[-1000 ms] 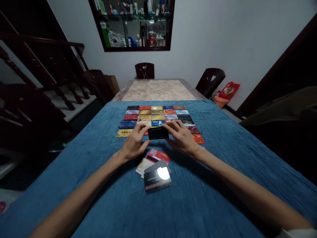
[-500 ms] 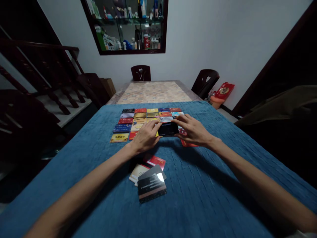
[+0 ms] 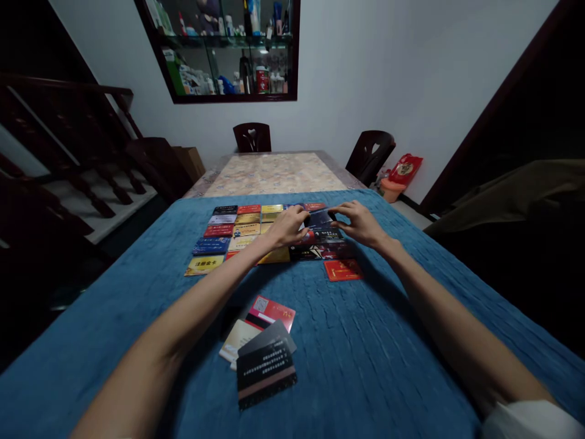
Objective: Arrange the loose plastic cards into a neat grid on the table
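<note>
My left hand [image 3: 289,225] and my right hand [image 3: 360,224] pinch a dark, glossy card [image 3: 320,217] by its two short ends, low over the far right of a grid of cards. Part of that grid is hidden behind my left hand and forearm. A yellow card [image 3: 204,265] lies at its near left corner, below a blue card [image 3: 211,245]. Under my hands are a black card with a white diamond pattern [image 3: 307,252] and a dark red card [image 3: 336,250]. Closer to me, a red card [image 3: 342,270] lies slightly apart from the rows.
Nearer on the blue cloth [image 3: 393,366] is a loose overlapping pile: a black card [image 3: 265,373], a grey one, a cream one and a red card [image 3: 273,312]. Chairs [image 3: 252,138] stand around the table's far part. A glass-shelved cabinet [image 3: 228,42] is set in the wall.
Both hands have moved farther away over the grid with the dark card, uncovering cards in the near right rows. The view has shifted slightly.
</note>
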A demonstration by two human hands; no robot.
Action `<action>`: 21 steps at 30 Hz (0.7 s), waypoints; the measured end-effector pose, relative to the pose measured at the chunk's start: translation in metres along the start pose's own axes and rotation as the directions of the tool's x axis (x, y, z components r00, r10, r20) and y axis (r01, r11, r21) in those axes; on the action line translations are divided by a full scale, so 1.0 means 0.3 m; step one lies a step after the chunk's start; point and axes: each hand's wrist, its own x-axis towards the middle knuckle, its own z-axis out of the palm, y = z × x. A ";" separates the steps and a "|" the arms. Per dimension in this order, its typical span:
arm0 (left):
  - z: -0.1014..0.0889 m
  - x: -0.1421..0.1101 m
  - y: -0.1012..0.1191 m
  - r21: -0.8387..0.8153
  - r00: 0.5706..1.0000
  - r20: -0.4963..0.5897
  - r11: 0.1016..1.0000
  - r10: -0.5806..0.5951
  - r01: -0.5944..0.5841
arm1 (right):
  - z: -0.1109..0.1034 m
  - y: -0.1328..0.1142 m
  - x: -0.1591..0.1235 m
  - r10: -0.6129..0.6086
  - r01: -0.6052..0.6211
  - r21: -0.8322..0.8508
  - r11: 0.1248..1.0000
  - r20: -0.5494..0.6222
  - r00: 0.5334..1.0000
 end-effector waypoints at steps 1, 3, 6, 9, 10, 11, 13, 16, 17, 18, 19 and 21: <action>0.011 0.020 -0.003 -0.006 1.000 0.018 1.000 -0.012 0.012 | 0.012 0.018 -0.002 0.030 -0.030 -0.005 1.000 0.004 1.000; 0.032 0.056 -0.007 -0.014 0.998 0.055 1.000 -0.021 0.022 | 0.035 0.050 -0.007 0.078 -0.078 -0.021 0.997 0.013 0.997; 0.059 0.099 -0.009 -0.019 0.994 0.110 0.999 -0.024 0.027 | 0.068 0.088 -0.018 0.140 -0.137 -0.068 0.988 0.035 0.990; 0.081 0.133 -0.011 -0.026 0.986 0.163 0.999 -0.039 0.044 | 0.092 0.105 -0.027 0.199 -0.192 -0.106 0.976 0.065 0.978; 0.087 0.143 -0.012 -0.030 0.984 0.175 0.998 -0.041 0.047 | 0.097 0.107 -0.029 0.219 -0.210 -0.116 0.971 0.076 0.973; 0.093 0.151 -0.014 -0.034 0.982 0.182 0.998 -0.040 0.047 | 0.100 0.107 -0.030 0.239 -0.227 -0.125 0.966 0.088 0.967; 0.104 0.166 -0.019 -0.043 0.981 0.189 0.998 -0.034 0.043 | 0.104 0.104 -0.030 0.277 -0.261 -0.137 0.956 0.121 0.953; 0.120 0.182 -0.028 -0.054 0.980 0.198 0.998 -0.033 0.044 | 0.107 0.099 -0.029 0.313 -0.290 -0.146 0.946 0.167 0.935; 0.124 0.185 -0.030 -0.054 0.979 0.201 0.997 -0.035 0.046 | 0.109 0.099 -0.029 0.319 -0.296 -0.148 0.944 0.176 0.931; 0.128 0.188 -0.031 -0.053 0.978 0.206 0.997 -0.037 0.049 | 0.111 0.098 -0.030 0.323 -0.299 -0.149 0.942 0.183 0.928; 0.131 0.191 -0.031 -0.050 0.976 0.213 0.997 -0.040 0.051 | 0.114 0.099 -0.031 0.327 -0.302 -0.151 0.941 0.187 0.926; 0.134 0.193 -0.029 -0.040 0.972 0.230 0.998 -0.044 0.054 | 0.118 0.099 -0.033 0.334 -0.307 -0.154 0.939 0.196 0.922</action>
